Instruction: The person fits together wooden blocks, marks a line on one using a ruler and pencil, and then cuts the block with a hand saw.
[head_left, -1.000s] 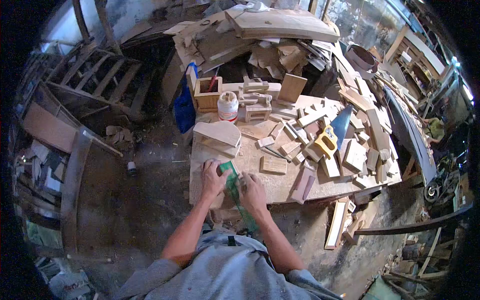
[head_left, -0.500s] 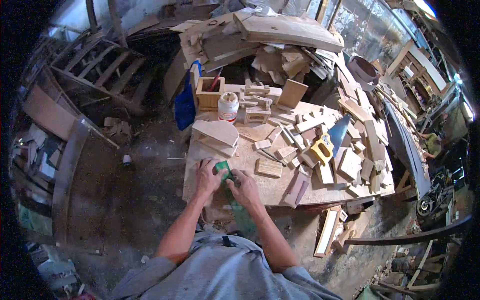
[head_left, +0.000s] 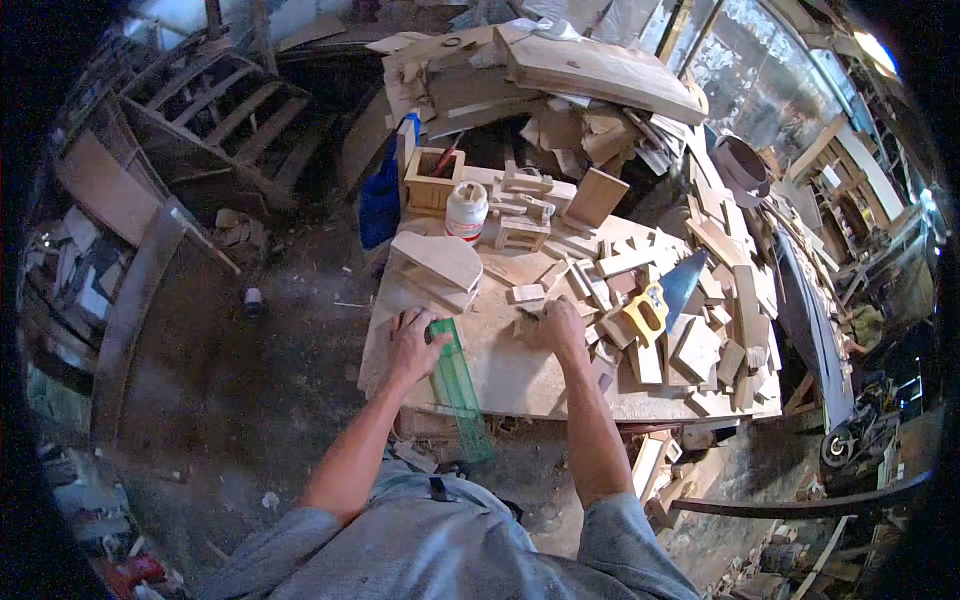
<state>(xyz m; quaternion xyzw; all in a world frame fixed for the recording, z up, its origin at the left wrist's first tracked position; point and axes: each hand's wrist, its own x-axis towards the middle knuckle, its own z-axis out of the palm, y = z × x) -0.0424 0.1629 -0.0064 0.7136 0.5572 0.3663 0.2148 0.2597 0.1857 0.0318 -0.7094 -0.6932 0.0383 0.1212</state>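
Observation:
My left hand (head_left: 410,348) is at the left of the workbench, its thumb and fingers gripping the upper end of a green see-through ruler (head_left: 458,385). The ruler's lower end reaches past the bench's front edge. My right hand (head_left: 563,326) is among the wood offcuts, fingers curled in. A dark thin piece shows by its fingertips, but what it holds is mostly hidden. Just beyond lies a small wood block (head_left: 526,294). A curved-top wooden piece (head_left: 436,262) lies past my left hand. A handsaw with a yellow handle (head_left: 647,312) rests on the offcuts to the right.
A white jar (head_left: 466,212), a wooden box (head_left: 433,180) and a small wooden frame (head_left: 522,232) stand farther back on the workbench (head_left: 505,370). Blue cloth (head_left: 380,200) hangs at its left side. Thick boards (head_left: 600,75) are stacked behind. Another person (head_left: 864,325) is far right.
My right hand has left the ruler and moved right to the offcuts, over where a wood block and a thin dark stick lay. My left hand stays on the ruler.

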